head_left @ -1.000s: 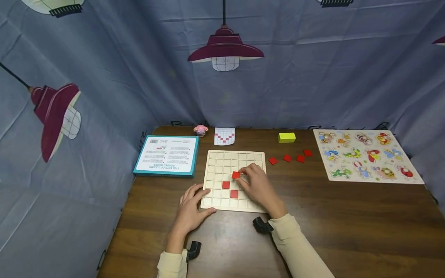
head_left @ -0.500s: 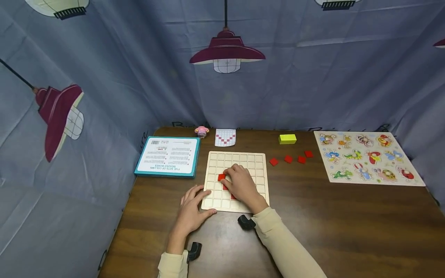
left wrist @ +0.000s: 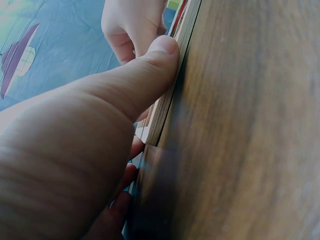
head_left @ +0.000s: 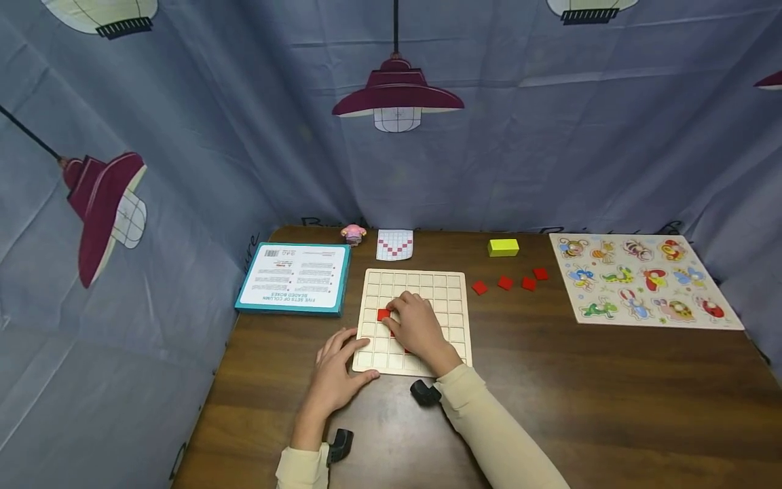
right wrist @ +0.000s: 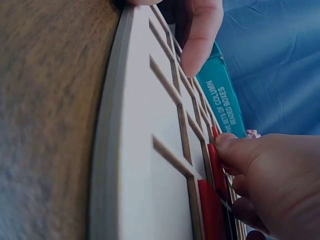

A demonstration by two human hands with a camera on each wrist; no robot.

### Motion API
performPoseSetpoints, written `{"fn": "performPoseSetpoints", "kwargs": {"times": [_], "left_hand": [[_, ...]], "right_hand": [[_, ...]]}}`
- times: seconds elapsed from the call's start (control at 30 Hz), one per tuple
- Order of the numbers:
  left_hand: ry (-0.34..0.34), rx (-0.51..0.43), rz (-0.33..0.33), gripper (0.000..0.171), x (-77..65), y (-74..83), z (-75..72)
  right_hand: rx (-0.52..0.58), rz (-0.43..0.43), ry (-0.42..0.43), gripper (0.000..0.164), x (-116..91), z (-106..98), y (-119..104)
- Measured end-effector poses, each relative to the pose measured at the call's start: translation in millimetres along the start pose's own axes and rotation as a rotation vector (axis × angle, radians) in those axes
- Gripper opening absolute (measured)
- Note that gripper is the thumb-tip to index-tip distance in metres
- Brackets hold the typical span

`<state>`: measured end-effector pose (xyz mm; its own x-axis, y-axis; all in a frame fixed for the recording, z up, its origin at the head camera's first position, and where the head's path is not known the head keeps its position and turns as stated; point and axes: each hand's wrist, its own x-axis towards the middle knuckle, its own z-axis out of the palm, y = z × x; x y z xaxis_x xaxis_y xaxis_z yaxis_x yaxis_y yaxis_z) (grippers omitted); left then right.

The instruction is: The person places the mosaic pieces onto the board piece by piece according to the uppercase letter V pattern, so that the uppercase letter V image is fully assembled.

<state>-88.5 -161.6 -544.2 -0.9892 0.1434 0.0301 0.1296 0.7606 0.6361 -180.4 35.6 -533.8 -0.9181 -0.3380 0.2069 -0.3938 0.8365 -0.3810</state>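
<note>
A pale wooden grid board (head_left: pixel 449 305) lies on the table in the head view. My left hand (head_left: pixel 334 373) rests at its near left corner, fingers spread, thumb along the front edge. Over the left-middle cells, my right hand (head_left: pixel 418 329) pinches a red square tile (head_left: pixel 383 315) between thumb and fingers. Two more red tiles sit in cells, mostly covered by that hand in the head view. The right wrist view shows the nearer red tile (right wrist: pixel 210 210) and the farther red tile (right wrist: pixel 216 167) in a diagonal row, with the right thumb (right wrist: pixel 227 141) beyond.
Right of the board lie several loose red tiles (head_left: pixel 504 282). Behind them stands a yellow block (head_left: pixel 503 248). A picture puzzle board (head_left: pixel 647 282) is at far right. A teal-edged box (head_left: pixel 293 278), a pink figurine (head_left: pixel 353 235) and a patterned card (head_left: pixel 394 244) stand left and behind.
My right hand has carried the red tile leftward across the board, past the two set tiles, and it now covers most of them. My left hand has kept its place.
</note>
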Motion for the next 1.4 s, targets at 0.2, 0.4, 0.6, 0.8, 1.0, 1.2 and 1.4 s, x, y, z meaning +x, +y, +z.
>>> {"fn": "performPoseSetpoints", "kwargs": {"times": [0.2,0.4,0.6,0.8,1.0,1.2,1.4], "left_hand": [[0.023,0.009,0.021,0.063,-1.3,-0.9,0.1],[0.009,0.007,0.011,0.063,-1.7,0.3,0.2],[0.015,0.013,0.009,0.064,-2.1,-1.1,2.4],[0.023,-0.003,0.022,0.064,-0.9,-2.2,3.7],[0.021,-0.006,-0.001,0.063,-2.0,-3.6,1.0],[0.015,-0.007,0.008,0.064,-1.6,-2.6,0.2],[0.031,-0.007,0.023,0.064,-1.6,-2.3,3.3]], "right_hand": [[0.022,0.015,0.027,0.023,-1,1,-3],[0.022,0.038,0.016,0.026,-3,1,-4],[0.145,0.074,0.057,0.038,-13,-7,6],[0.270,0.179,0.184,0.040,-32,-35,60],[0.230,0.306,0.267,0.039,-45,-56,122],[0.188,0.370,0.263,0.041,-46,-58,150],[0.119,0.412,0.211,0.047,-44,-52,151]]}}
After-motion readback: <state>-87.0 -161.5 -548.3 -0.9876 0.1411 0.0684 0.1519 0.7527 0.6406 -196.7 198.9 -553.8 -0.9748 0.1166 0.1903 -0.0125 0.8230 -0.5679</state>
